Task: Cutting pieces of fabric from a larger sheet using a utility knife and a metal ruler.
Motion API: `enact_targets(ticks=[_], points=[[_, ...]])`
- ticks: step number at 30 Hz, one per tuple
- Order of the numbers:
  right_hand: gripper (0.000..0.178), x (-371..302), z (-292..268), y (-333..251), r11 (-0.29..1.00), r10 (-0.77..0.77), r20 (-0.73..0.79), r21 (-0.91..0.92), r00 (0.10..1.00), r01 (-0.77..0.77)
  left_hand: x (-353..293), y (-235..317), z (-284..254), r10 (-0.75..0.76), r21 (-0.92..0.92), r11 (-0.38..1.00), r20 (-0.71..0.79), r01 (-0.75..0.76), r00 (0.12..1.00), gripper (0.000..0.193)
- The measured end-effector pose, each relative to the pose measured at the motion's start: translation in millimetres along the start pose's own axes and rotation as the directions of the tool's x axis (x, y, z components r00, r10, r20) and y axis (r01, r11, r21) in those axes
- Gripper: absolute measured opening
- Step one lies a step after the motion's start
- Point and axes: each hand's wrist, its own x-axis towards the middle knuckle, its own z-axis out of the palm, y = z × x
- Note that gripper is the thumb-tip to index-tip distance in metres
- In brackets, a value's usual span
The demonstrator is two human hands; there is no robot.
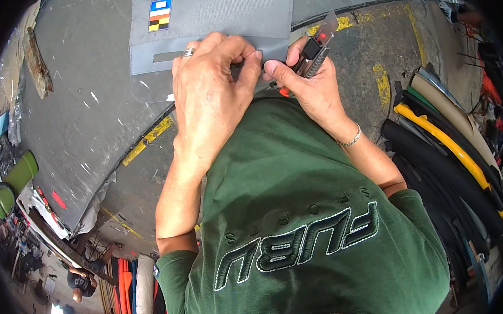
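From head height above the left grip [209, 93] and right grip [318, 91], we look steeply down through a wide fisheye, near enough that both loom large; the green shirt [298, 159] spreads bodyward of them, the counter [80, 122] beyond and leftward.

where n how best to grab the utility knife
Best by the handle, behind the blade, coming from the lower right, as the right hand holds it. The utility knife slants with its blade end up and away from the person's body, so a grip from that side should likely stay clear of the edge.
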Motion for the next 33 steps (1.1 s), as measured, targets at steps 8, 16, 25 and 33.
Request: enact_targets(ticks=[8, 16, 25, 33], points=[[0.025, 5.0, 2.4, -3.3, 0.988, 0.03, -0.084, 0.153, 0.996, -0.017, -3.1, -13.3, -13.7, -0.064, -0.062, 0.996, -0.06, 0.061, 0.996, 0.014], [0.016, 4.4, 2.6, -1.9, 0.995, 0.027, -0.073, 0.093, 0.997, -0.02, -6.1, -37.7, -42.1, -0.2, -0.044, 0.98, -0.222, 0.195, 0.954, 0.025], [0.015, 4.6, -5.3, -0.4, 1.0, 0.023, -0.15, 0.021, 0.988, -0.02, -48.4, -90.6, -80.1, -0.39, -0.208, 0.919, -0.361, 0.335, 0.847, 0.037], [0.022, 14.2, -2.5, -30.4, 0.982, -0.047, -0.187, -0.187, 0.981, 0.011, -81.3, -126.1, -100.7, -0.486, -0.274, 0.873, -0.417, 0.404, 0.768, 0.041]])
